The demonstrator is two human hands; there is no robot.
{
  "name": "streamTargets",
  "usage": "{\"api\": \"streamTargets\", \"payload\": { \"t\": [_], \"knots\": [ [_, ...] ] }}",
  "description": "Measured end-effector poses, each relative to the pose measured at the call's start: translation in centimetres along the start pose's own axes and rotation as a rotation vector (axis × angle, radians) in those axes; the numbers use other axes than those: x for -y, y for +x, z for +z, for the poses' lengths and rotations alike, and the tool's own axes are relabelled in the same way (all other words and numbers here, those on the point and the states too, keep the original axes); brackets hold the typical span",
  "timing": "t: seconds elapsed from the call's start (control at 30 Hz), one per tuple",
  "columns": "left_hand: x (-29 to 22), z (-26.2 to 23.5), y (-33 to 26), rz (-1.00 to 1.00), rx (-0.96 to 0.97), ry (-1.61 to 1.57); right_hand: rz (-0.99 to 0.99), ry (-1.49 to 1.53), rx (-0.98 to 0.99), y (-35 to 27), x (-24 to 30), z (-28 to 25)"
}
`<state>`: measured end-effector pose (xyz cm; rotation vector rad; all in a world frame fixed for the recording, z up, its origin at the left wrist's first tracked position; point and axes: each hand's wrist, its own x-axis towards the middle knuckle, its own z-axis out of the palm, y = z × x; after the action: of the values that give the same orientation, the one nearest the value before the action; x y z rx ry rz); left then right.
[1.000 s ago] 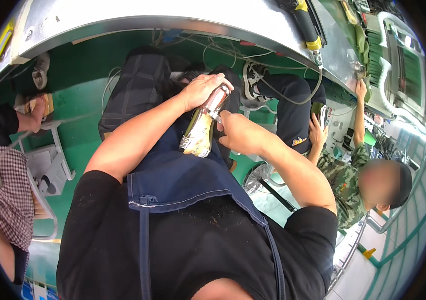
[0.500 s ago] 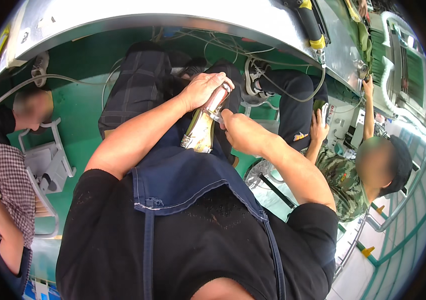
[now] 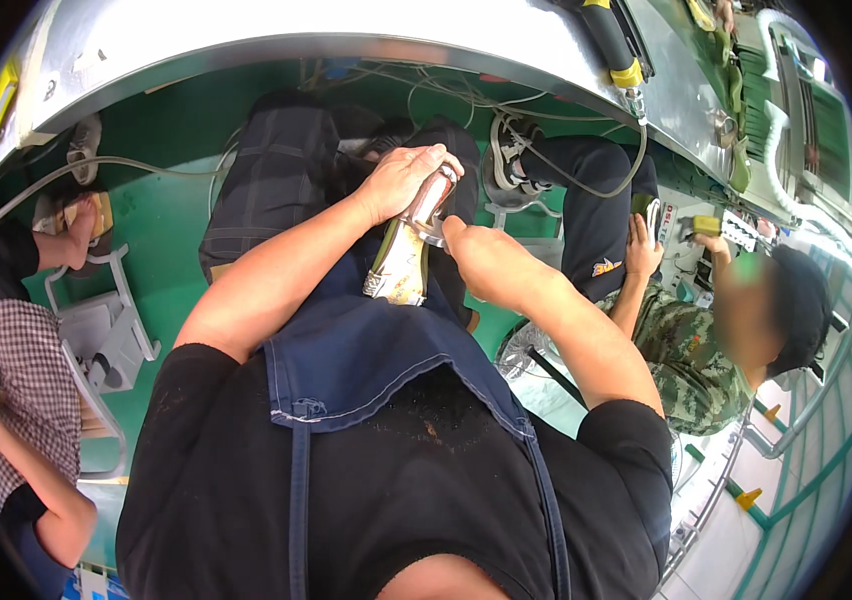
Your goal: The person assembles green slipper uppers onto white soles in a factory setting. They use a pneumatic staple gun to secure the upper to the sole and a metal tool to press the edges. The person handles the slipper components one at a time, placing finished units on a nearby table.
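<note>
A shoe [image 3: 398, 268] with olive-green sides lies on my lap over the blue apron [image 3: 366, 350]. Its pale, patterned underside faces up, and a shiny reddish-brown part shows toward the far end. My left hand [image 3: 404, 180] is wrapped over that far end. In my closed right hand [image 3: 491, 262] is a small metal hand tool [image 3: 431, 236], whose curved bright end rests against the shoe's right side near its narrow middle. My fingers hide the tool's handle, so I cannot tell its exact kind.
Ahead curves a metal table [image 3: 346, 25], bearing a yellow-and-black tool [image 3: 614, 45] on a hose. Cables trail beneath it. To my right sits a person in camouflage [image 3: 696, 360] with a hand on a shoe; to my left, one in checked cloth [image 3: 31, 375] beside a grey stool [image 3: 111, 330].
Both my hands and the shoe keep nearly the same place. The person on the left has leaned back, and the one on the right has drawn an arm from the table, now holding a yellowish block.
</note>
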<state>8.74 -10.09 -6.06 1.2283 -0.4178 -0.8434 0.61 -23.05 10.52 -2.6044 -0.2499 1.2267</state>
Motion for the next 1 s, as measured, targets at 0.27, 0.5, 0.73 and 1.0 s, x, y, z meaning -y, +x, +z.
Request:
{"api": "streamTargets", "payload": {
  "t": [0.27,0.5,0.73,1.0],
  "knots": [
    [0.0,0.0,0.0,-0.002,-0.009,-0.044,-0.095,-0.133,-0.076,0.2,-1.4,1.1],
    [-0.2,0.0,0.3,-0.047,0.012,-0.05,0.002,-0.518,-0.339,-0.2,0.7,3.1],
    [1.7,0.2,-2.0,0.064,-0.16,0.348,0.13,-0.55,-0.317,-0.6,2.1,3.8],
    [-3.6,1.0,-5.8,-0.691,-0.022,-0.348,0.306,-0.632,-0.469,0.2,3.4,7.2]
  ]
}}
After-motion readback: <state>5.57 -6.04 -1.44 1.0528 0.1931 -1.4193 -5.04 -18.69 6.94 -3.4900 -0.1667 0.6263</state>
